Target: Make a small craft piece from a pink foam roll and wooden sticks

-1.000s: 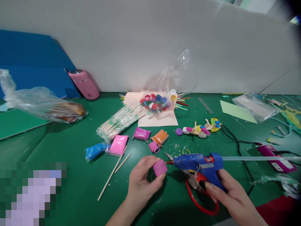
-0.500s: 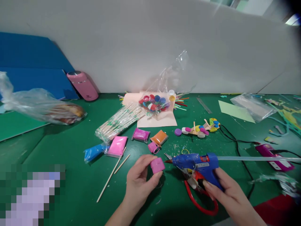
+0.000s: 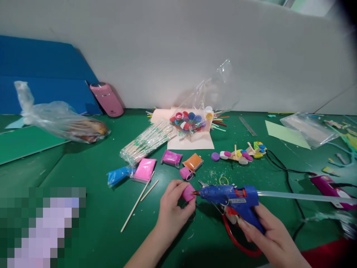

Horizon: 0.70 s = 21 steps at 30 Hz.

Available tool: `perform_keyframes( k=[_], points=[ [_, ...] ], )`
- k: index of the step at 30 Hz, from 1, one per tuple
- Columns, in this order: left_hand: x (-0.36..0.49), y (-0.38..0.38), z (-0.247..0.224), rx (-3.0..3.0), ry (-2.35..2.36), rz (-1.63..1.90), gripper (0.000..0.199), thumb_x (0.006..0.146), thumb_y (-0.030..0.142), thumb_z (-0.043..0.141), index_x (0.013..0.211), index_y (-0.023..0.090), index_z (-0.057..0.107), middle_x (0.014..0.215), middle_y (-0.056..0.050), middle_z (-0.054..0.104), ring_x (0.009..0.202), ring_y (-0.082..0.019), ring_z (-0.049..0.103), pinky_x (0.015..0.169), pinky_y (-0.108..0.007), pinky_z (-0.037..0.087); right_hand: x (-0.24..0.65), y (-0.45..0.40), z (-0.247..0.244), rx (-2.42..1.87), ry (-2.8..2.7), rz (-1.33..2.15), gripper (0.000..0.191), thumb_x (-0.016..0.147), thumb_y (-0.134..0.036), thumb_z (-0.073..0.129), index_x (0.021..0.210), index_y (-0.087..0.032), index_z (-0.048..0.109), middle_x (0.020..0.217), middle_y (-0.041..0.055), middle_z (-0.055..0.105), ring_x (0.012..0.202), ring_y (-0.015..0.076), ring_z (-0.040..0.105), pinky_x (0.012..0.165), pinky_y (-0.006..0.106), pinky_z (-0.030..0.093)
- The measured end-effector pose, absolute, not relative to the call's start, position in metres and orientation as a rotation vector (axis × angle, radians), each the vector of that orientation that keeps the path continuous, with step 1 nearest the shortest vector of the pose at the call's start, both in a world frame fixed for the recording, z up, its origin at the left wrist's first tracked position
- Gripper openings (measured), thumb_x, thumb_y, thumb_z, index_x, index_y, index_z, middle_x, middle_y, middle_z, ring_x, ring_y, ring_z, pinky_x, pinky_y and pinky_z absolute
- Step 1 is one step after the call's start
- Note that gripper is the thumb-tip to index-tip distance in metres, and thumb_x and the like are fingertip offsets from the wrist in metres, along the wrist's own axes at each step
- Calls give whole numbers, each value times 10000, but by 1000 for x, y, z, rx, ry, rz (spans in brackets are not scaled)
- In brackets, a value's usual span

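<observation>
My left hand [image 3: 176, 204] pinches a small pink rounded block [image 3: 189, 192] between thumb and fingers. My right hand [image 3: 264, 230] is wrapped round the handle of a blue hot glue gun [image 3: 231, 195], a long clear glue stick [image 3: 290, 195] poking out of its back. The gun's nozzle meets the face of the pink block, or is just short of it; I cannot tell which. Under the gun lie red-handled scissors [image 3: 237, 240], partly hidden. Just beyond my left hand sits another small pink piece with a ring-like opening [image 3: 186, 174].
Clay packets in pink [image 3: 144, 169], purple [image 3: 171, 158] and orange [image 3: 193, 162] lie ahead, near two wooden sticks [image 3: 136, 204]. Behind are bagged bottle caps [image 3: 186, 121] and a decorated stick figure [image 3: 242, 153]. A black cord [image 3: 287, 178] runs at right.
The glue gun's nozzle and the pink block have come together. My left hand has turned the block toward the nozzle. The whole view has shifted slightly.
</observation>
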<state>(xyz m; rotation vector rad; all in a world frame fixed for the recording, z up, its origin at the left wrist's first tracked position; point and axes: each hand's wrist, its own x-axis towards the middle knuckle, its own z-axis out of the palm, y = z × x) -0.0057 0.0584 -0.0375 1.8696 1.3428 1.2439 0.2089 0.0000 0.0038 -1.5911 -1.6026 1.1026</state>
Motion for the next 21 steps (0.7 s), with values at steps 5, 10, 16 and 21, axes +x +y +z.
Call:
perform_keyframes(
  k=[5, 10, 16, 21],
  points=[
    [-5, 58, -36, 1909, 1407, 1227, 220, 623, 60, 521, 815, 146, 585, 773, -38, 534, 684, -153, 551, 585, -250, 460, 205, 0, 4, -1613, -1703, 1033, 348, 783, -308, 513, 1120, -228, 545, 1058, 64, 631, 930, 247, 593, 724, 263, 512],
    [-5, 56, -37, 1935, 1446, 1171, 235, 608, 39, 507, 805, 145, 576, 769, -32, 509, 681, -150, 539, 585, -251, 458, 200, 2, 5, -1621, -1777, 974, 293, 778, -324, 512, 1048, -240, 588, 974, 42, 663, 825, 214, 628, 696, 244, 518],
    [-5, 56, -40, 1948, 1445, 1192, 219, 641, 57, 507, 825, 163, 562, 774, -27, 504, 680, -147, 535, 582, -252, 457, 207, 2, 3, -1683, -1804, 889, 310, 787, -323, 496, 1062, -209, 584, 1015, 66, 651, 883, 238, 612, 674, 243, 521],
    [-4, 56, -39, 1954, 1428, 1190, 207, 637, 63, 505, 812, 156, 565, 763, -28, 501, 673, -149, 539, 581, -254, 459, 208, 1, -2, -1664, -1795, 935, 317, 789, -324, 497, 1080, -222, 570, 1038, 64, 640, 912, 235, 601, 731, 259, 507]
  ],
)
